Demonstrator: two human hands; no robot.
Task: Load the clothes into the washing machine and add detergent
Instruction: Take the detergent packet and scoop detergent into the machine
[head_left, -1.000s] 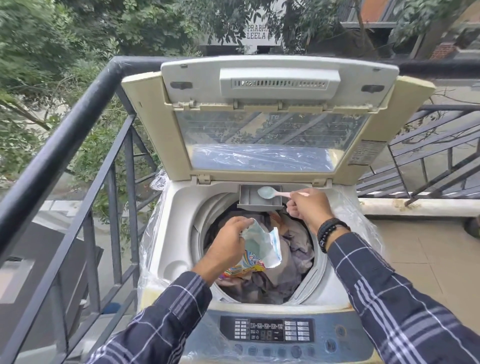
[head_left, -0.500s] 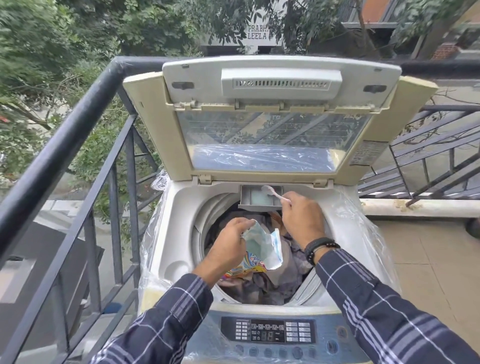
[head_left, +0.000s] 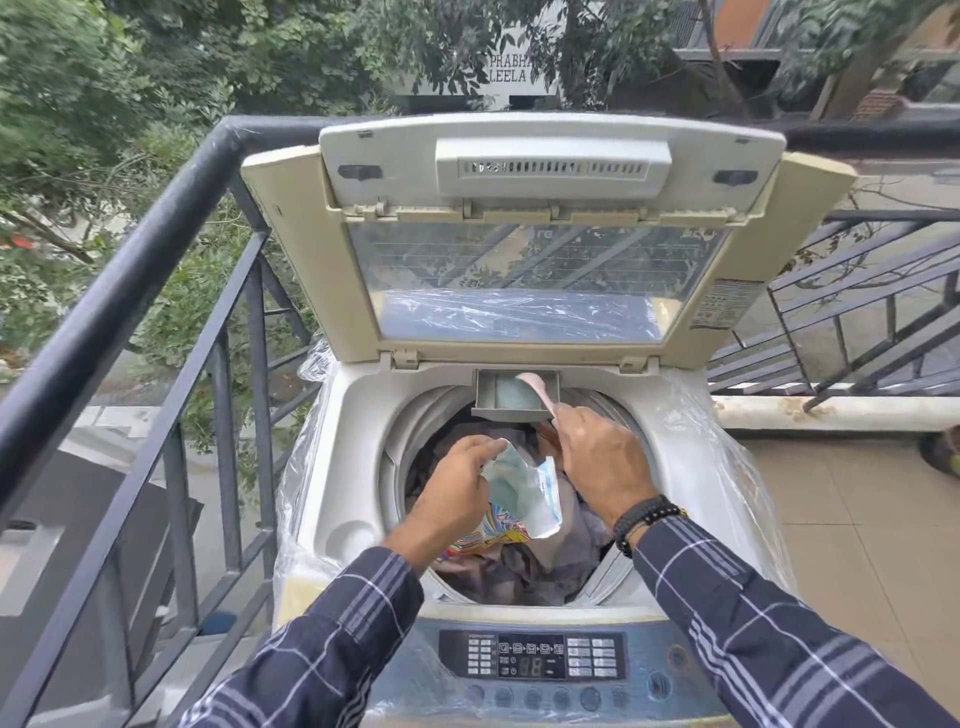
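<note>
A top-loading washing machine stands with its lid raised. Grey and brown clothes fill the drum. At the drum's back rim a small grey detergent drawer is pulled out, with pale blue powder in it. My right hand grips a pale plastic spoon, turned over above the drawer. My left hand holds an open detergent packet over the clothes.
A black metal railing runs along the left side and behind the machine. The control panel lies at the near edge. Clear plastic wrap covers the machine's sides. Tiled balcony floor extends to the right.
My right hand has turned the spoon from level and full beside the drawer to tipped over it, and powder now lies in the drawer. The left hand and packet stayed in place.
</note>
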